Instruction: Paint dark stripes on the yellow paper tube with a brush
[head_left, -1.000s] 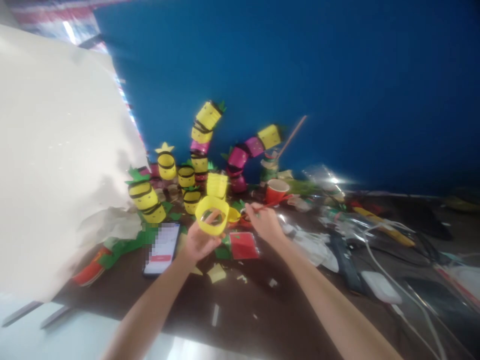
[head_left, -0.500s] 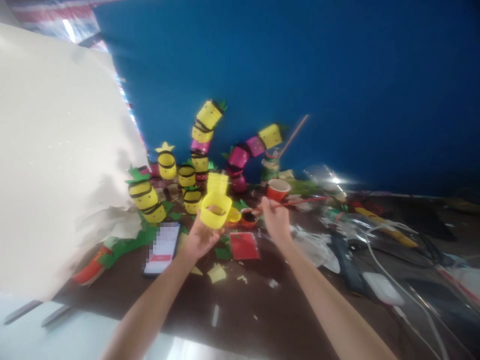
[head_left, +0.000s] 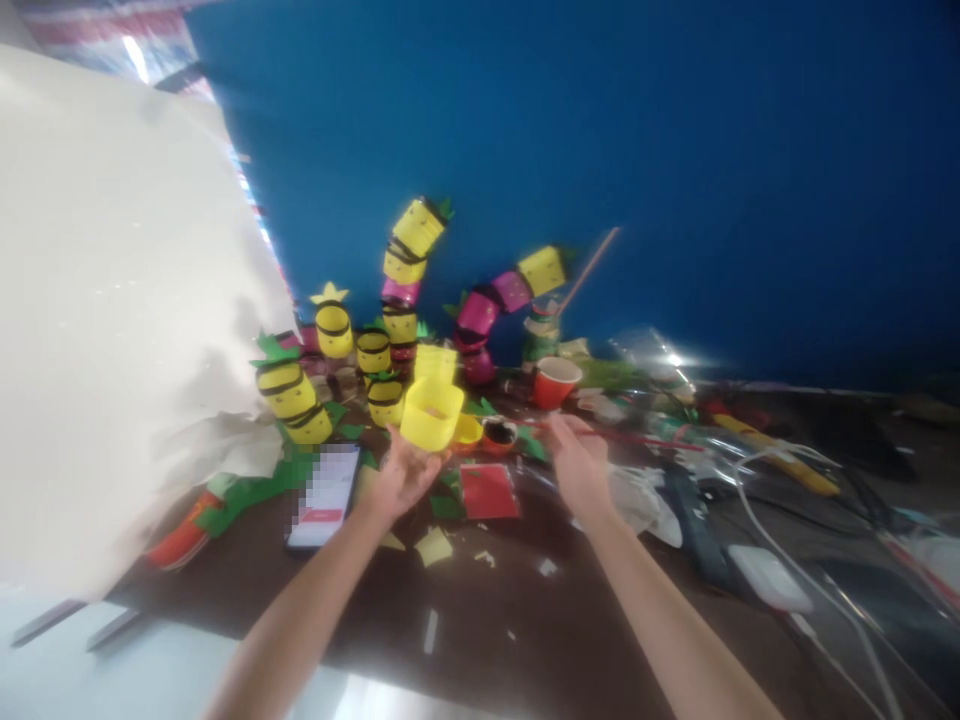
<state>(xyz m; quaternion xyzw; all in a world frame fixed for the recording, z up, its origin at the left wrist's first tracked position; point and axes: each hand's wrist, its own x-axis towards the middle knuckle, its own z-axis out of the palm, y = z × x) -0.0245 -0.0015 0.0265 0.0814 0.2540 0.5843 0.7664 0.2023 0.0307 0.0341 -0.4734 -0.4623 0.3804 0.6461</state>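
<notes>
My left hand (head_left: pixel 405 480) is closed around a small yellow cup (head_left: pixel 427 430), its open mouth tilted toward me. Between the fingers of my right hand (head_left: pixel 579 465) is a thin paintbrush (head_left: pixel 649 440) with a red handle. The handle points off to the right, and the tip, blurred, is on the left, apart from the cup. Two small pots lie between my hands: a yellow one (head_left: pixel 469 430) and one with dark contents (head_left: pixel 499 434). Just behind the held cup stands a stack of yellow cups (head_left: pixel 436 364).
Pineapple-like yellow cups (head_left: pixel 292 400) and a curved chain of cups (head_left: pixel 480 315) stand at the back. A red paper cup (head_left: pixel 556 382), a phone (head_left: pixel 324 500), a red square (head_left: pixel 489 492) and paper scraps (head_left: pixel 433 546) surround my hands. Cables (head_left: pixel 840 600) clutter the right.
My right hand has moved right and slightly toward me, drawing the paintbrush away from the yellow cup and the small pots. My left hand stays in place, holding the cup.
</notes>
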